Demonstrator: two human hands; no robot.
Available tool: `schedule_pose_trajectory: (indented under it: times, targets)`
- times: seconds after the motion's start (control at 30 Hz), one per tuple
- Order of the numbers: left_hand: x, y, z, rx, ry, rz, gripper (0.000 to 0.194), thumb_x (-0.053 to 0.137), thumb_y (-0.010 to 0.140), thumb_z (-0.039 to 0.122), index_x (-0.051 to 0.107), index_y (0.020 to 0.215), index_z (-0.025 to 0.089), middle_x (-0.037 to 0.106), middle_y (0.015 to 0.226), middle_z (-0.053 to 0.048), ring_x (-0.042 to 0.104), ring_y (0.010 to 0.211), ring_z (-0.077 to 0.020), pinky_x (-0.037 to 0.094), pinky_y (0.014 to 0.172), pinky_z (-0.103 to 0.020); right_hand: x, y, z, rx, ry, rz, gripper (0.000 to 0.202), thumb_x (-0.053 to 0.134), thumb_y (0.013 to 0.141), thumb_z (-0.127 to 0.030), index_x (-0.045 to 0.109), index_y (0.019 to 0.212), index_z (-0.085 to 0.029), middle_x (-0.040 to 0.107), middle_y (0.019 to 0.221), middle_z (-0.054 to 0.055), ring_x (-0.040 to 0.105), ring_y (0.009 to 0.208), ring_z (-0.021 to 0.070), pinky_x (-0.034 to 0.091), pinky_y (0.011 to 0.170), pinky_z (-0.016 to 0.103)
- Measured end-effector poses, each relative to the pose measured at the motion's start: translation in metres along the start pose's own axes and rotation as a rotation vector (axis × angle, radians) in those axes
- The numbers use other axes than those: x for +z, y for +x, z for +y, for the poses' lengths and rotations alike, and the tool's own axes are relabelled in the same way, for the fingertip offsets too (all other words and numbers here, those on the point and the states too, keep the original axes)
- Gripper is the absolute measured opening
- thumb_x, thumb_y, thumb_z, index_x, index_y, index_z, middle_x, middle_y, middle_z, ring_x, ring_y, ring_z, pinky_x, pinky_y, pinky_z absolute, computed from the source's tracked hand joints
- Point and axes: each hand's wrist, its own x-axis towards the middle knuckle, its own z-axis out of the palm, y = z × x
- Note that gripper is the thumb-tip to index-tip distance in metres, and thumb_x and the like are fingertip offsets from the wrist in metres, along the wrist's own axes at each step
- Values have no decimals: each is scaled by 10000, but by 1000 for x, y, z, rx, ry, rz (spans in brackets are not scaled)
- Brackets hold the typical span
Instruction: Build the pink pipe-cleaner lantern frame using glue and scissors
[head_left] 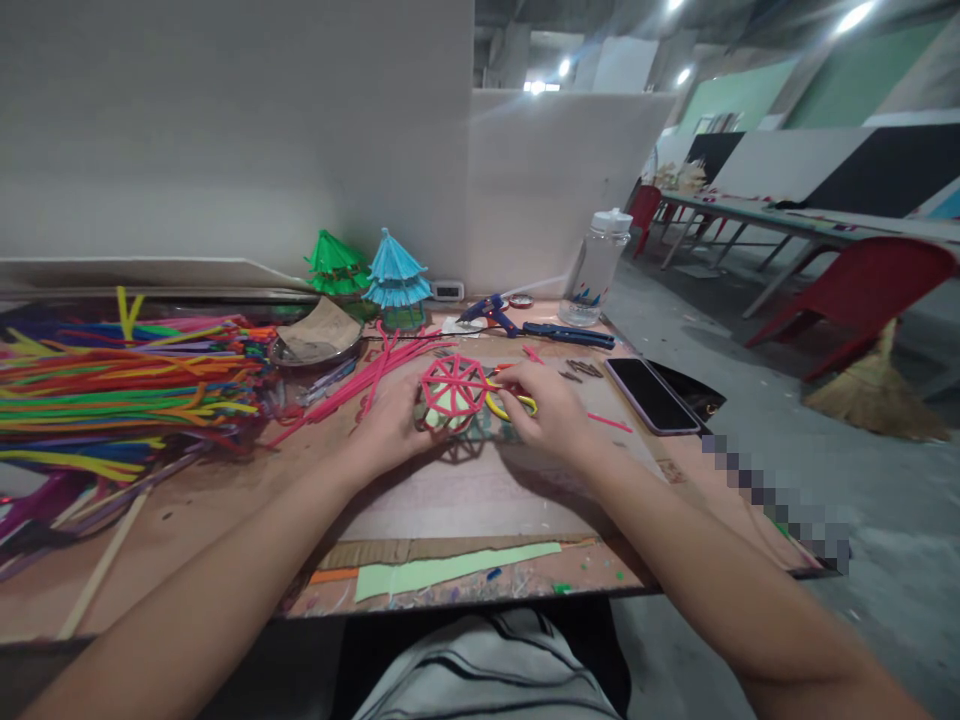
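My left hand [401,415] is closed on the left side of a pink octagonal frame [454,385], built of fuzzy pipe cleaners with spokes meeting at its centre. Pale green shows through its lower part. At the frame's right edge, my right hand [544,405] is closed around yellow-handled scissors [511,408]; their blades cannot be made out. Both hands are above a pale work sheet [465,500]. Loose pink pipe cleaners [337,395] lie beyond my left hand. Dark short pieces [583,369] lie past my right hand.
Colourful pipe cleaners [127,385] pile up at left. Green [336,262] and blue [396,268] tiered-roof models stand behind. A glue gun [491,312], pliers [568,334] and a water bottle [595,268] are at the back. A phone [651,395] lies right, near the table edge.
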Motion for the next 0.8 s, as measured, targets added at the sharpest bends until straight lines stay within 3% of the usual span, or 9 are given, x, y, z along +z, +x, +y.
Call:
schedule_pose_trajectory:
  times: [0.13, 0.33, 0.8]
  targets:
    - [-1, -1, -2, 118, 140, 41, 747, 800, 820, 411, 465, 1464, 233, 599, 1455, -165, 571, 1347, -355, 463, 1133, -545, -2, 0, -8, -85, -9, 68, 194, 580, 972, -185, 688, 1128, -224, 707, 1088, 106, 640, 1024, 259, 505, 904, 424]
    - [-3, -3, 1, 217, 205, 59, 719, 780, 828, 359, 446, 1454, 240, 607, 1443, -155, 587, 1338, -361, 487, 1106, -545, -3, 0, -21, -188, -64, 36, 239, 579, 957, -133, 743, 1104, -225, 691, 1053, 95, 615, 976, 250, 475, 873, 426]
    - [-3, -5, 4, 233, 223, 23, 743, 785, 846, 365, 422, 1479, 227, 570, 1474, -156, 549, 1364, -337, 448, 1137, -530, -2, 0, -28, -33, -84, 21, 125, 625, 973, -224, 747, 987, -198, 674, 1063, 104, 599, 1010, 268, 471, 922, 448]
